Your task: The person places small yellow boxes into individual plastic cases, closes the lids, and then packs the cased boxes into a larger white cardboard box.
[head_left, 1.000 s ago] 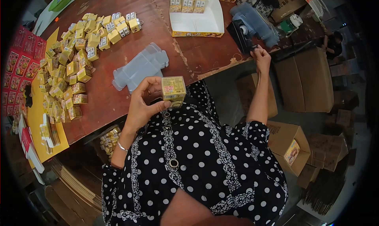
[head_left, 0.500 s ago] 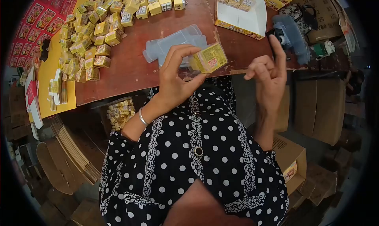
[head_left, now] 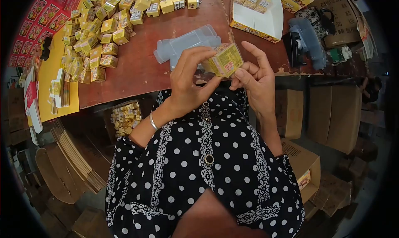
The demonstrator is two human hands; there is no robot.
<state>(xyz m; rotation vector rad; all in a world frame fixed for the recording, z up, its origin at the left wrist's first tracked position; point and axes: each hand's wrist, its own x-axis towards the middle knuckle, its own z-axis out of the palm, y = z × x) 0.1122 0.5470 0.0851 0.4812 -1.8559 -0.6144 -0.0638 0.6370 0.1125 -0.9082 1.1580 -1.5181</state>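
My left hand (head_left: 187, 82) is closed around a small clear plastic box with yellow printed contents (head_left: 226, 61), fingers on top and thumb below. The box is tilted above the table's front edge. At its lower right corner, my right hand (head_left: 258, 78) pinches with the thumb against curled fingers, while the index finger points up. Just behind the left hand, flattened clear plastic sleeves (head_left: 187, 44) lie on the table. To the left is a large heap of similar small yellow boxes (head_left: 93, 46); some at the back show grey-white pieces.
A white-lined display carton (head_left: 266, 23) stands at the back right, holding several boxes. Beside it are a black tape dispenser (head_left: 293, 48) and more clear plastic (head_left: 311, 42). A red printed sheet (head_left: 45, 19) lies far left. Below the table are cardboard boxes (head_left: 332, 117) and a bin of yellow boxes (head_left: 126, 118).
My right hand has moved left and down from beside the tape dispenser to the corner of the small box. The left hand still holds the box, shifted slightly right.
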